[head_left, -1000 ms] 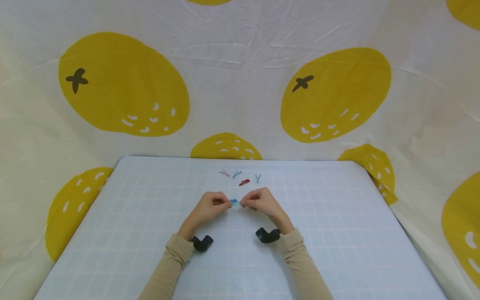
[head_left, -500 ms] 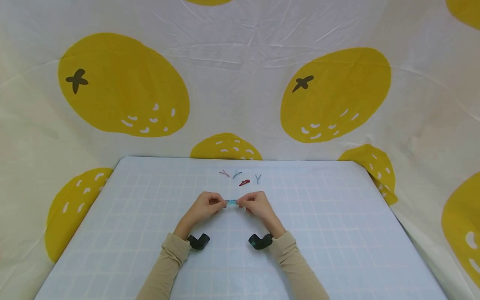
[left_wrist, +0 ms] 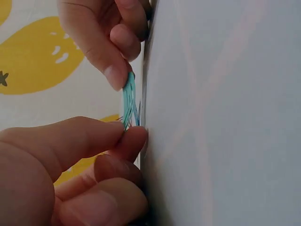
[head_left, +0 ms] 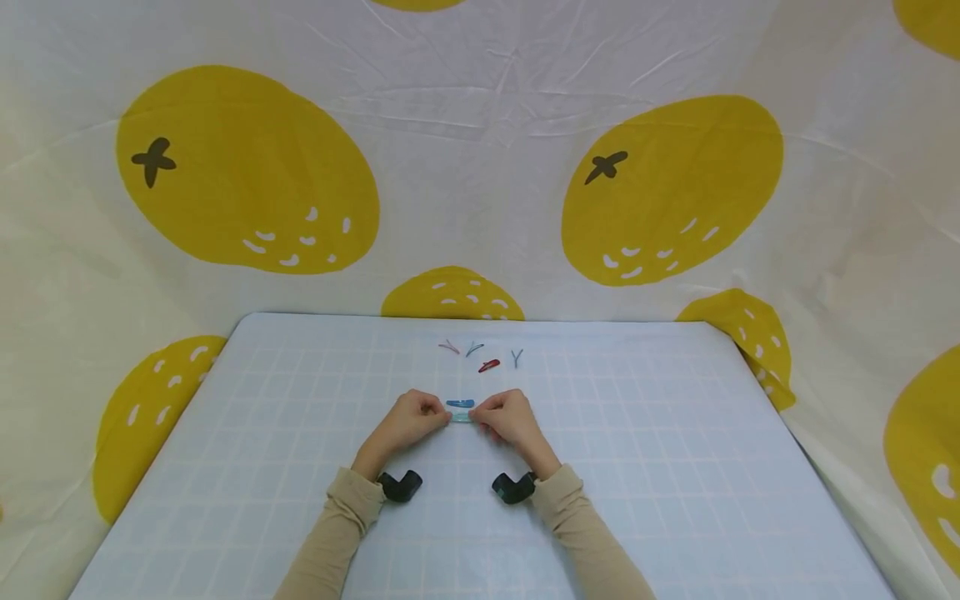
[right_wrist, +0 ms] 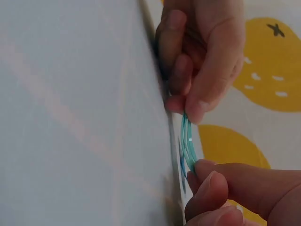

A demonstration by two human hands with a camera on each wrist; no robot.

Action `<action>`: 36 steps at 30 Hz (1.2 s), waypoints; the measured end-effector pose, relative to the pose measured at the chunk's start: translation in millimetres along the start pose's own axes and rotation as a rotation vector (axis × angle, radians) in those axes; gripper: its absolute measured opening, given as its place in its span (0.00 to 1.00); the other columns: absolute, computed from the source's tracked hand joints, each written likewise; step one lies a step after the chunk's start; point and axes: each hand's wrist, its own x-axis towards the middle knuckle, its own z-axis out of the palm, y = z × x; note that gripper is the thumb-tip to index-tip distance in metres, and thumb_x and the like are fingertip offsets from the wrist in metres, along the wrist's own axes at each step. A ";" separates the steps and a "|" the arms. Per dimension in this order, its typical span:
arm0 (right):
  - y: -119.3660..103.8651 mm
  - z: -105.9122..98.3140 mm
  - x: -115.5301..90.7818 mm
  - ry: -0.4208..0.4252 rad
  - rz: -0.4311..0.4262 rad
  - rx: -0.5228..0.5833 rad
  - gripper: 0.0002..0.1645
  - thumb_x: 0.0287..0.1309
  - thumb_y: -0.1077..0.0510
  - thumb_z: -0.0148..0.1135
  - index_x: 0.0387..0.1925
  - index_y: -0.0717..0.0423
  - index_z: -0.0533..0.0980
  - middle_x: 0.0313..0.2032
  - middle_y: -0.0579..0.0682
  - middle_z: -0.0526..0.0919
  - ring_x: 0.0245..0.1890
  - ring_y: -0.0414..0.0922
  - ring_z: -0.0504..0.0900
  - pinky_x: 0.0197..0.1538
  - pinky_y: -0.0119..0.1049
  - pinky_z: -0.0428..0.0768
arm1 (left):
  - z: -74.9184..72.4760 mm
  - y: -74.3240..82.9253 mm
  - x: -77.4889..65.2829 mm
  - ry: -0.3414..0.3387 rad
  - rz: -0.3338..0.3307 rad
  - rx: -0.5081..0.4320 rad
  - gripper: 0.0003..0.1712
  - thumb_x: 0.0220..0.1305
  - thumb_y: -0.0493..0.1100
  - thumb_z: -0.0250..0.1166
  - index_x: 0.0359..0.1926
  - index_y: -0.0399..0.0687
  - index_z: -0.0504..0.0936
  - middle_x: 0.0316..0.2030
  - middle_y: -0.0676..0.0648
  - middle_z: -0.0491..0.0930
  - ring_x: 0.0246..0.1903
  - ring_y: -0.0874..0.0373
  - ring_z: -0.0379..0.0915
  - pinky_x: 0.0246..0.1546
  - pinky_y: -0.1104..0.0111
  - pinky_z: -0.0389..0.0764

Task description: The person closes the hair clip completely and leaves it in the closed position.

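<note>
Between both hands, close over the table, a teal snap hair clip [head_left: 460,417] is stretched sideways in the head view. My left hand [head_left: 411,420] pinches its left end between thumb and forefinger, and my right hand [head_left: 512,419] pinches the right end. Up close in the left wrist view, the teal clip [left_wrist: 128,96] shows thin separate strips, its two ends hidden by fingertips. The right wrist view has the same clip [right_wrist: 187,141] slightly bowed. Just beyond it on the table lies a blue snap hair clip [head_left: 460,403].
Farther back lie a red hair clip [head_left: 489,365], a pink one [head_left: 449,347] with its arms spread, a dark blue spread one [head_left: 474,348] and a blue Y-shaped one [head_left: 517,357]. A pale checked cloth covers the table [head_left: 675,467]; a fruit-print curtain [head_left: 472,183] hangs behind.
Both hands have shifted left and a little toward the person, still pinching the teal clip. The blue clip, earlier partly overlapped by it, now shows whole behind it. The clips farther back have not moved.
</note>
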 end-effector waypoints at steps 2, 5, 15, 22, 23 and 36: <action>0.7 1.0 0.1 0.003 -0.005 -0.026 0.09 0.54 0.57 0.70 0.23 0.57 0.84 0.13 0.46 0.75 0.09 0.38 0.66 0.16 0.30 0.66 | 1.4 -0.8 -0.4 -0.003 -0.024 0.005 0.12 0.62 0.41 0.67 0.22 0.47 0.81 0.16 0.54 0.71 0.16 0.61 0.64 0.20 0.69 0.65; 1.6 1.8 0.5 0.006 -0.007 -0.043 0.08 0.54 0.57 0.71 0.23 0.56 0.84 0.13 0.45 0.75 0.09 0.38 0.66 0.15 0.30 0.65 | 2.6 -0.5 -0.4 -0.003 -0.031 0.017 0.13 0.62 0.41 0.66 0.21 0.48 0.79 0.12 0.53 0.68 0.10 0.61 0.61 0.14 0.69 0.63; 6.3 2.3 4.0 0.005 0.012 0.001 0.07 0.52 0.57 0.73 0.25 0.56 0.84 0.14 0.46 0.77 0.09 0.38 0.66 0.14 0.29 0.67 | 4.1 0.9 1.0 0.005 -0.019 0.089 0.14 0.61 0.41 0.67 0.19 0.48 0.76 0.12 0.54 0.68 0.08 0.61 0.62 0.11 0.70 0.62; 8.0 3.7 4.9 0.005 0.008 -0.011 0.07 0.52 0.57 0.73 0.27 0.56 0.83 0.14 0.46 0.77 0.08 0.38 0.67 0.14 0.28 0.67 | 5.3 -1.0 -0.2 0.010 -0.034 0.021 0.15 0.61 0.41 0.68 0.19 0.47 0.75 0.07 0.54 0.65 0.04 0.62 0.61 0.08 0.71 0.60; 8.1 3.9 4.9 0.004 0.012 -0.013 0.07 0.52 0.57 0.73 0.27 0.56 0.83 0.14 0.46 0.77 0.08 0.38 0.67 0.14 0.28 0.67 | 5.6 -1.3 -0.3 0.011 -0.037 0.014 0.15 0.61 0.41 0.68 0.19 0.47 0.75 0.07 0.54 0.65 0.04 0.62 0.61 0.08 0.71 0.60; 6.7 3.7 3.5 0.000 0.006 -0.002 0.07 0.53 0.57 0.73 0.28 0.56 0.83 0.14 0.47 0.77 0.09 0.39 0.67 0.14 0.28 0.68 | 5.1 -3.7 1.0 0.005 -0.084 -0.004 0.09 0.61 0.43 0.69 0.30 0.47 0.76 0.14 0.50 0.70 0.06 0.57 0.65 0.11 0.70 0.61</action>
